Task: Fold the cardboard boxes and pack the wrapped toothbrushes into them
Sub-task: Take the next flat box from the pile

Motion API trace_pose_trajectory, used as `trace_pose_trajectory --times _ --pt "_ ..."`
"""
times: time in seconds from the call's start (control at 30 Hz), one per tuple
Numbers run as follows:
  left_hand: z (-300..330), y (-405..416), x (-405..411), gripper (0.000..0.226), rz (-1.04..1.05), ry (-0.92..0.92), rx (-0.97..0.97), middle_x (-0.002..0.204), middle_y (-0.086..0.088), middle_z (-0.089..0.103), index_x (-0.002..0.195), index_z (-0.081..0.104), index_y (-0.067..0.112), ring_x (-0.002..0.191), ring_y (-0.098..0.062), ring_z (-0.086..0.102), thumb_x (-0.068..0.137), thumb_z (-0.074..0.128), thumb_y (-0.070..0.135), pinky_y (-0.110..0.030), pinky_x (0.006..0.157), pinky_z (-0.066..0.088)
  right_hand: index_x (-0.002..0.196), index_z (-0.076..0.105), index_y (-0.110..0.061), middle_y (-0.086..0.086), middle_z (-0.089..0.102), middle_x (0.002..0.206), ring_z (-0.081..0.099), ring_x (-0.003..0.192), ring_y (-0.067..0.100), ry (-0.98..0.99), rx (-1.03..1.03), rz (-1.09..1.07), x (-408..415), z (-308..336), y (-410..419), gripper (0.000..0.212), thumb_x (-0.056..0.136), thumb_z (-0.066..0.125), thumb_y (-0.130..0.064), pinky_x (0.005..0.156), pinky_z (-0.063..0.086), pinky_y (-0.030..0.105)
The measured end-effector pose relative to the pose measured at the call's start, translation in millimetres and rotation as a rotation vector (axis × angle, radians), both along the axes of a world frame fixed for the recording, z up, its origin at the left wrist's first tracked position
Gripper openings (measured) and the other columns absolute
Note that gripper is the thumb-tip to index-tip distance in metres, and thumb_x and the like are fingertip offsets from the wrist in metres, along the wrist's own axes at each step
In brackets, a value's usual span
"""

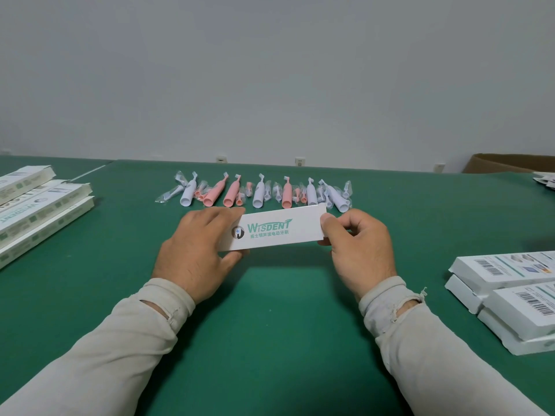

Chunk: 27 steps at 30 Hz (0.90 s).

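Note:
A white cardboard box (276,228) with green "WISDENT" print is held a little above the green table (270,310), long side across. My left hand (198,250) grips its left end, fingers over the top and thumb underneath. My right hand (357,241) pinches its right end between thumb and curled fingers. Behind the box lies a row of several wrapped toothbrushes (255,192), pink and white, with small brush heads in clear wrap between them.
Several long white boxes (39,205) lie stacked at the left edge. More white boxes with barcodes (510,295) are piled at the right. A brown carton (507,163) stands at the far right by the wall.

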<state>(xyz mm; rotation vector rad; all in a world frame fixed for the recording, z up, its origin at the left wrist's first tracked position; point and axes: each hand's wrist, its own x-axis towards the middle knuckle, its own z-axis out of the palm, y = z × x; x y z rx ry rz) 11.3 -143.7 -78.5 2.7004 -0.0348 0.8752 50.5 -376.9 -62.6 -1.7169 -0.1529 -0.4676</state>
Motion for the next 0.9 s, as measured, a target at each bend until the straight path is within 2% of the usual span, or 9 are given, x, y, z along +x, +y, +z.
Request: trace_pose_trajectory --times 0.13,0.27,0.43,0.53,0.63,0.67,0.73,0.8,0.9 --pt "0 0 1 0.063 -0.001 0.003 0.013 0.135 0.018 0.052 0.138 0.049 0.042 0.126 -0.017 0.041 0.08 0.076 0.042 -0.044 0.081 0.053 0.06 0.056 -0.013 0.003 0.066 0.062 0.069 0.073 0.031 -0.018 0.0 0.011 0 -1 0 0.037 0.09 0.069 -0.031 0.067 0.053 0.039" --pt "-1 0 1 0.064 -0.023 0.007 -0.016 0.135 0.018 0.052 0.138 0.047 0.044 0.124 -0.015 0.042 0.08 0.073 0.046 -0.044 0.084 0.052 0.085 0.067 -0.028 -0.012 0.07 0.084 0.07 0.08 0.02 -0.032 0.064 0.079 -3 1 4 0.011 0.094 0.063 -0.024 0.063 0.051 0.029" --pt "-2 0 1 0.066 -0.039 0.03 -0.059 0.135 0.017 0.052 0.14 0.045 0.043 0.12 -0.016 0.043 0.08 0.07 0.051 -0.045 0.087 0.051 0.094 0.071 -0.038 -0.015 0.071 0.096 0.066 0.082 0.006 -0.125 0.012 0.133 -7 0 5 0.022 0.093 0.064 -0.017 0.072 0.052 0.018" --pt "-2 3 0 0.068 -0.026 0.032 -0.067 0.136 0.017 0.051 0.141 0.044 0.043 0.121 -0.015 0.043 0.08 0.071 0.051 -0.045 0.088 0.051 0.111 0.073 -0.03 -0.012 0.068 0.107 0.061 0.081 -0.002 -0.144 -0.075 0.141 -7 -5 9 0.026 0.091 0.066 -0.014 0.072 0.044 0.005" --pt "0 5 -1 0.076 -0.072 0.046 -0.077 0.142 0.013 0.047 0.146 0.041 0.038 0.125 -0.017 0.043 0.079 0.075 0.049 -0.044 0.096 0.047 0.116 0.072 -0.031 -0.014 0.071 0.106 0.064 0.083 0.003 -0.052 -0.003 0.134 -3 -6 10 0.029 0.092 0.065 -0.016 0.076 0.052 0.017" --pt "0 4 -1 0.078 -0.107 0.054 -0.087 0.144 0.011 0.046 0.147 0.04 0.035 0.127 -0.018 0.042 0.079 0.077 0.044 -0.043 0.101 0.044 0.115 0.071 -0.034 -0.017 0.073 0.101 0.066 0.082 0.003 -0.014 0.046 0.129 -2 -6 9 0.03 0.093 0.064 -0.015 0.075 0.056 0.023" --pt "-1 5 -2 0.074 -0.184 0.042 -0.12 0.145 0.005 0.046 0.144 0.044 0.028 0.129 -0.018 0.043 0.079 0.079 0.029 -0.036 0.107 0.037 0.113 0.071 -0.036 -0.021 0.073 0.092 0.068 0.075 0.002 0.05 0.154 0.114 2 -4 8 0.031 0.094 0.062 -0.013 0.069 0.06 0.027" --pt "-3 6 -2 0.065 -0.24 -0.003 -0.137 0.138 0.004 0.05 0.137 0.052 0.025 0.126 -0.014 0.044 0.079 0.078 0.015 -0.033 0.104 0.035 0.111 0.073 -0.033 -0.018 0.073 0.091 0.069 0.073 0.003 0.09 0.241 0.075 8 -3 2 0.029 0.095 0.061 -0.012 0.065 0.06 0.024" --pt "-7 5 1 0.052 -0.32 -0.036 -0.17 0.118 0.023 0.052 0.125 0.059 0.033 0.112 0.001 0.048 0.08 0.079 0.019 -0.025 0.091 0.047 0.114 0.074 -0.017 -0.01 0.073 0.092 0.067 0.07 0.001 0.13 0.339 0.027 15 -2 -9 0.023 0.094 0.063 -0.012 0.064 0.058 0.02"
